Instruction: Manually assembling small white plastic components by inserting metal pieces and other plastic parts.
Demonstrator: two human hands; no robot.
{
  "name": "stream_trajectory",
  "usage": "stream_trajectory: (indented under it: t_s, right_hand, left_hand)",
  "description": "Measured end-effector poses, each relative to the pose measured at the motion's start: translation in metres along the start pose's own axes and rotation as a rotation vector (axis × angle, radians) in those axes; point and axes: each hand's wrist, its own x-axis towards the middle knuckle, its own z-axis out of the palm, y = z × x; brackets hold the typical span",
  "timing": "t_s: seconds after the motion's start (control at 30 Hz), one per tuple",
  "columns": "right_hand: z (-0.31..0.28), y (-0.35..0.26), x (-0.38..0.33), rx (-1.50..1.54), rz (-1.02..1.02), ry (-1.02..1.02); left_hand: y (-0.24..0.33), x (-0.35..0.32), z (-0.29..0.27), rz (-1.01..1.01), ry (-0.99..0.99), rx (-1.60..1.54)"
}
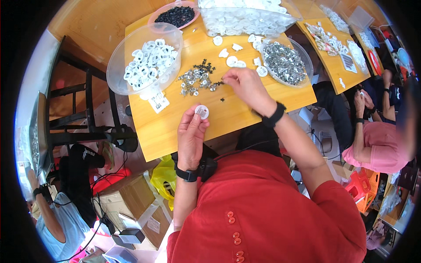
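Observation:
My left hand (192, 131) grips a small round white plastic piece (201, 112) between thumb and fingers, just off the table's near edge. My right hand (245, 85) reaches over the table with thumb and forefinger pinched together; what they hold, if anything, is too small to make out. Right beside those fingertips lies a loose pile of small shiny metal pieces (191, 83) mixed with small black cross-shaped pieces (205, 66). One single black piece (222, 99) lies apart, nearer to me.
A clear bowl of white round parts (149, 63) stands left, a clear tub of metal pieces (285, 63) right. Behind are a pink dish of black pieces (175, 15) and a large clear bin (245, 22) of white parts. Other people sit at both sides.

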Motion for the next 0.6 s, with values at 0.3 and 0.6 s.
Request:
stream_trajectory:
  t_s: [0.3,0.6]
  right_hand:
    - [0.009,0.004,0.026,-0.469,-0.044,-0.139]
    - [0.005,0.012,0.032,-0.493,-0.135,-0.165]
  left_hand:
    - [0.002,0.001,-0.003,0.033,0.002,0.007]
    - [0.005,0.000,0.008,-0.026,0.050,0.035]
